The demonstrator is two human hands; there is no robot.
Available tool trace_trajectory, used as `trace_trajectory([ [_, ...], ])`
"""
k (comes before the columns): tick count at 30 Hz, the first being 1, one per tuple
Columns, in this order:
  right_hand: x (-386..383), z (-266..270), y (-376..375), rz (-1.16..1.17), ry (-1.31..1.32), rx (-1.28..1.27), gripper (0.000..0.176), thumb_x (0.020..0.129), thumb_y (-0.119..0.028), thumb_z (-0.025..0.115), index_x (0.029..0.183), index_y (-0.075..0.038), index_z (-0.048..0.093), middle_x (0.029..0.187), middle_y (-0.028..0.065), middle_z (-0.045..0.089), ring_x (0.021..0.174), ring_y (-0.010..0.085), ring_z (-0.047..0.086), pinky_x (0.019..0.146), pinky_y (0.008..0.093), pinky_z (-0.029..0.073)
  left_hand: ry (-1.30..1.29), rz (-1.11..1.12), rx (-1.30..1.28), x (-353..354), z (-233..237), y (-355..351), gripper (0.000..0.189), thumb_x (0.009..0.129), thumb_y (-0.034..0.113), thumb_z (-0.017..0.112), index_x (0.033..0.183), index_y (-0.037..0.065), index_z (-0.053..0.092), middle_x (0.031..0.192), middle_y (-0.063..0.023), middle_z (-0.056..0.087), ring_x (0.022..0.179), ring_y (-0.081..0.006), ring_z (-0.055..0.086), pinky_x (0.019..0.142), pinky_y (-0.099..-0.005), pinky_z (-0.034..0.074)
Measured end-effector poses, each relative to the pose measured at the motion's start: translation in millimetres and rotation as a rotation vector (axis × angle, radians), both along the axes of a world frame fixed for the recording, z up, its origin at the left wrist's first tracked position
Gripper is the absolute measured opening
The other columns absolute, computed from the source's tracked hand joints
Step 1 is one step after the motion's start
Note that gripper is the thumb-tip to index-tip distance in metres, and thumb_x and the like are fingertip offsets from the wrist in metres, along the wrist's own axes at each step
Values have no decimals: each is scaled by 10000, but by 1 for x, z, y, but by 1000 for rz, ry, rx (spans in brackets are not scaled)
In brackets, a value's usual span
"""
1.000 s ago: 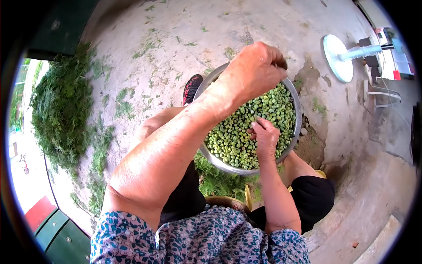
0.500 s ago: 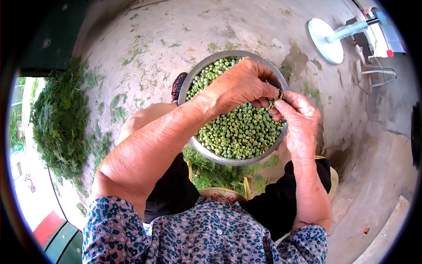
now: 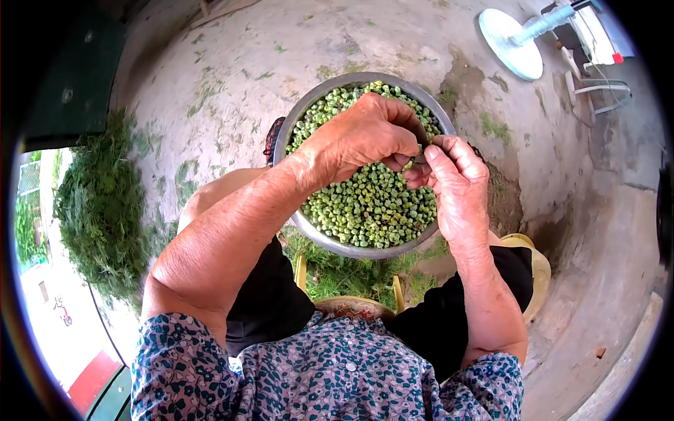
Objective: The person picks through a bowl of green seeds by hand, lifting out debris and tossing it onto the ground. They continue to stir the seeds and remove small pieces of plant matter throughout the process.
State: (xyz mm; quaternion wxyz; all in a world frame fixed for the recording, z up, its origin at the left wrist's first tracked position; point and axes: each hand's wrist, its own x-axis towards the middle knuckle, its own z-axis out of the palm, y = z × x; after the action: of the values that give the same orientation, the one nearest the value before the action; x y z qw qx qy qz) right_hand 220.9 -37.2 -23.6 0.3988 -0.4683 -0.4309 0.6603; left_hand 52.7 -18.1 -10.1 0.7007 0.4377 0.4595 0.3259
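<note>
Small green pods [image 3: 372,210] fill a round metal bowl [image 3: 323,242] between my knees. Over its right half, my left hand [image 3: 368,133] reaches across with thumb and fingers pinched on a small green piece [image 3: 420,149]. My right hand [image 3: 456,168] meets it from the right, its fingertips closed at the same piece. The two hands' fingertips almost touch. Fingers hide most of the piece, so its shape is unclear.
A heap of feathery green plants [image 3: 102,210] lies on the left, with more greenery [image 3: 344,277] below the bowl. A pale round stand base [image 3: 511,45] is at the upper right. A yellow rim [image 3: 537,274] shows beside my right knee.
Both hands have shifted slightly left in view and stay together, still pinching. The bowl and surroundings have shifted a little too, as the view moved.
</note>
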Motion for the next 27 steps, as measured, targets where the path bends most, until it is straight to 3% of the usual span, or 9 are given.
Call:
trace_trajectory([
  [4, 4, -2, -5, -59, 130, -148, 111, 871, -88, 530, 901, 18, 535, 743, 106, 612, 599, 178, 613, 535, 267, 510, 1, -26, 0, 5, -8, -2, 218, 676, 72, 588, 855, -48, 621, 717, -63, 596, 652, -126, 536, 621, -253, 447],
  [9, 34, -10, 7, -284, -4, -99, 87, 856, -49, 533, 891, 29, 547, 750, 100, 597, 594, 190, 620, 497, 283, 518, 187, -129, 39, 3, -7, -6, 195, 684, 46, 580, 854, -44, 612, 734, -77, 619, 684, -132, 569, 637, -253, 474],
  [11, 62, -18, 20, -411, -44, -22, 84, 829, -39, 579, 883, 24, 567, 739, 88, 599, 582, 180, 615, 481, 269, 506, 338, -235, 329, -3, -23, -7, 157, 684, 9, 561, 830, -3, 616, 723, -78, 613, 697, -152, 589, 642, -276, 491],
  [13, 87, -27, 30, -615, -124, 41, 104, 803, -42, 624, 872, 20, 577, 723, 78, 600, 560, 170, 601, 471, 258, 491, 618, -352, 493, -3, -42, -11, 156, 674, -9, 561, 813, 27, 622, 722, -96, 596, 698, -200, 599, 629, -305, 496],
  [14, 100, -31, 34, -711, -115, 25, 107, 783, -44, 651, 840, 15, 582, 698, 67, 599, 532, 161, 584, 459, 247, 478, 630, -406, 480, -5, -45, -15, 159, 677, 5, 566, 820, 43, 623, 763, -107, 586, 732, -232, 597, 645, -334, 493],
  [17, 140, -56, 43, -974, -52, -42, 206, 796, 13, 574, 999, 0, 539, 796, 79, 583, 663, 178, 592, 548, 284, 484, 663, -373, 609, -8, -46, -21, 143, 686, 32, 578, 824, 31, 616, 823, -109, 588, 773, -233, 591, 685, -348, 486],
  [20, 162, -81, 47, -1030, -226, -168, 320, 785, 23, 544, 1100, -1, 498, 857, 85, 571, 784, 182, 577, 659, 335, 472, 662, -271, 573, -13, -40, -10, 155, 724, 72, 571, 863, 27, 622, 838, -112, 591, 791, -246, 584, 714, -353, 475],
  [25, 98, -104, 21, -563, -288, -220, 313, 767, 8, 557, 1078, -11, 542, 873, 68, 579, 818, 200, 560, 711, 344, 448, 576, -116, 438, -20, -19, 6, 205, 765, 123, 574, 919, -3, 624, 840, -110, 626, 780, -177, 589, 695, -303, 471],
  [27, 79, -134, 15, -201, -719, -84, 312, 764, 9, 561, 1075, -18, 553, 873, 102, 586, 829, 247, 565, 720, 355, 453, 548, -68, 456, -23, -17, 7, 219, 767, 136, 575, 927, -5, 625, 813, -96, 629, 753, -148, 580, 676, -292, 468],
])
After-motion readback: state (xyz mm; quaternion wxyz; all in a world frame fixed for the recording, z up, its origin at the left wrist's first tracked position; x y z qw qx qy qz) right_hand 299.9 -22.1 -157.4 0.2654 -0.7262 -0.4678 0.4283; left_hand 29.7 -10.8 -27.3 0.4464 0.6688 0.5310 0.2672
